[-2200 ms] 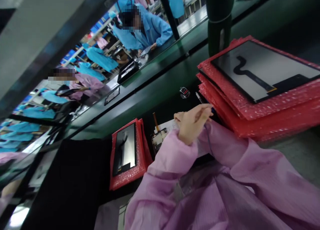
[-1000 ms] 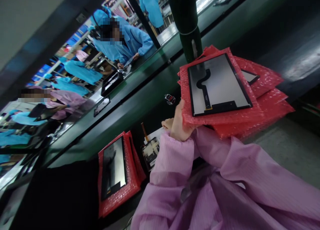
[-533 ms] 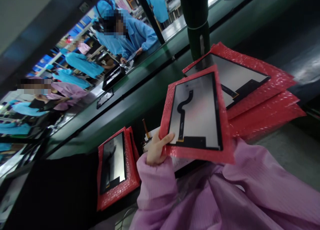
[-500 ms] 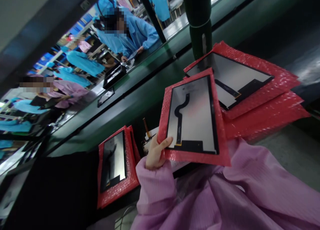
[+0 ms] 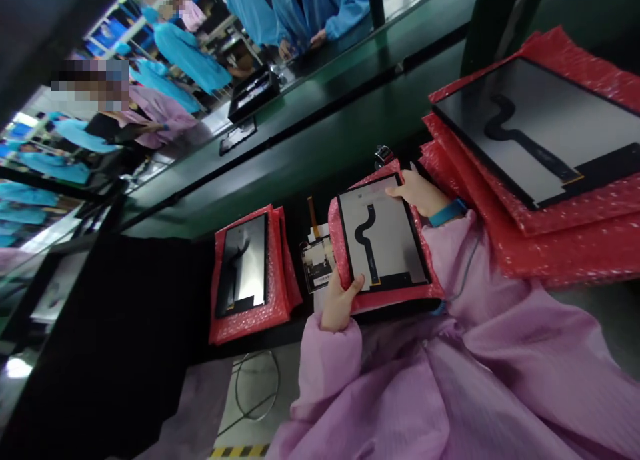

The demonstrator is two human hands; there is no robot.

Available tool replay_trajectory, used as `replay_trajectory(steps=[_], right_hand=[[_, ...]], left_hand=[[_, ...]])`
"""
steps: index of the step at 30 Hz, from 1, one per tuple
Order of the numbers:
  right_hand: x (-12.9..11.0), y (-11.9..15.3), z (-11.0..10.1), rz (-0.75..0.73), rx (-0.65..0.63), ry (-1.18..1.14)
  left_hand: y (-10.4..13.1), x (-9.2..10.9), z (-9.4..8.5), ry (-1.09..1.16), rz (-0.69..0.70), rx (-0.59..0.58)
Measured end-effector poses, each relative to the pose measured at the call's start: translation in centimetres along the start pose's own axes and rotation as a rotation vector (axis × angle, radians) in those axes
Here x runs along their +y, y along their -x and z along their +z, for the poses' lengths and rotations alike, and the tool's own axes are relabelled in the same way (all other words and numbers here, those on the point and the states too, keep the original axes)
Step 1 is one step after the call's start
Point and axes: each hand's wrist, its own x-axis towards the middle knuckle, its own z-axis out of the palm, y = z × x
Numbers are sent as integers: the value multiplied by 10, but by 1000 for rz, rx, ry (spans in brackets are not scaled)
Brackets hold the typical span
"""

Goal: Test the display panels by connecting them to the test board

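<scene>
The left hand (image 5: 340,303) grips the lower left corner of a display panel (image 5: 395,237) on red bubble wrap (image 5: 339,237), its thumb over the panel's edge; the right hand (image 5: 419,192), with a blue wristband (image 5: 447,213) at the wrist, grasps the upper right side, its thumb on the panel's grey face; the panel is in front of the body, tilted, its black curved ribbon showing; just left of it lies a circuit board (image 5: 317,263) with an orange strip (image 5: 313,217); farther left rests a red-wrapped pile (image 5: 277,303) topped by another panel (image 5: 254,257); to the right stands a thicker red stack (image 5: 560,250), a panel on top too.
</scene>
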Motion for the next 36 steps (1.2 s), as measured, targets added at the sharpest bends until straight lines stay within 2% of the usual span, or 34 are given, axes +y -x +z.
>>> replay_trajectory(steps=[3, 8, 12, 14, 17, 20, 22, 24, 26, 31, 36], right_hand=[[5, -2, -1, -19, 44, 98], [7, -1, -1, -162, 62, 394], [1, 7, 4, -329, 129, 726], [-5, 14, 6, -367, 147, 847], [-18, 23, 8, -433, 77, 921], [-26, 30, 10, -521, -88, 930], [-26, 36, 13, -550, -243, 939], [-21, 44, 18, -560, -377, 982], [-13, 53, 23, -564, -451, 1042], [-1, 71, 31, -616, -448, 1105], [-12, 76, 34, -576, -447, 1131]], left_hand=[[5, 3, 5, -239, 144, 51], [21, 2, 11, -583, 238, 208], [19, 7, 2, -731, 378, 174], [2, 16, -7, -777, 466, 151], [-44, 35, -22, -830, 595, 208], [-99, 46, -33, -957, 521, 299], [-128, 46, -38, -998, 442, 275], [-146, 43, -41, -983, 431, 246], [-153, 38, -43, -928, 465, 251], [-156, 30, -49, -587, 475, 322], [-162, 26, -48, -94, 507, 310]])
